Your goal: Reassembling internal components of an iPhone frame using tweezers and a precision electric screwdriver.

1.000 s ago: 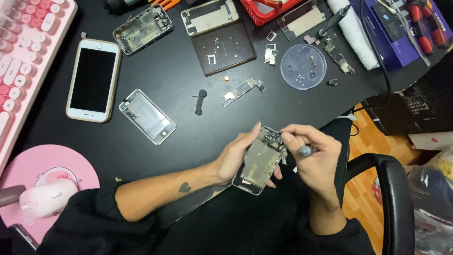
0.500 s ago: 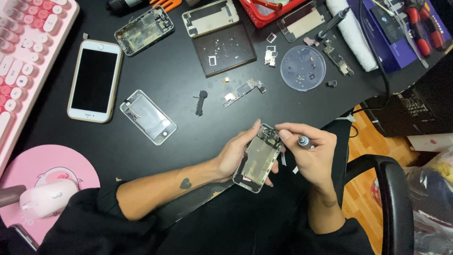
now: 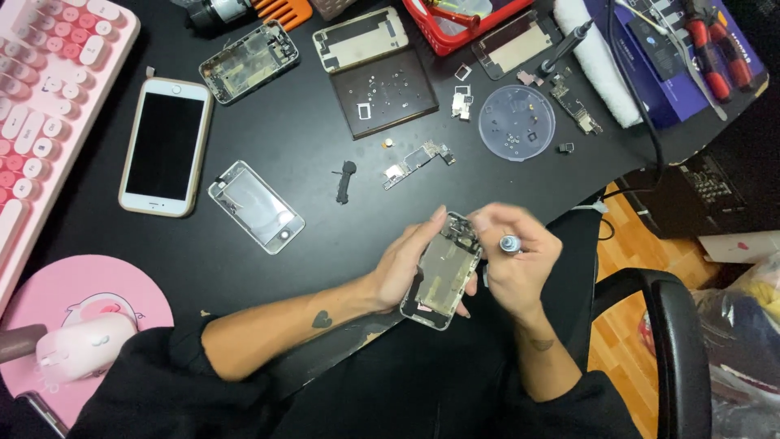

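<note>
The left hand (image 3: 404,264) cradles an opened phone chassis (image 3: 443,274) from its left edge, fingers wrapped under and thumb along the side, holding it above the lap just off the front edge of the black desk (image 3: 309,146). The right hand (image 3: 520,260) is closed around a small screwdriver (image 3: 509,243), its tip set at the upper end of the chassis; the hand is motion-blurred, so the exact contact point cannot be told. Risks, as a judgement: the chassis is unsupported from below, so a loosened screw would likely fall to the lap or floor rather than into the clear round dish (image 3: 517,122). A slipping tip could gouge internal parts. Loose boards (image 3: 418,161) and a bare back panel (image 3: 256,206) lie nearby and apart from both hands.
</note>
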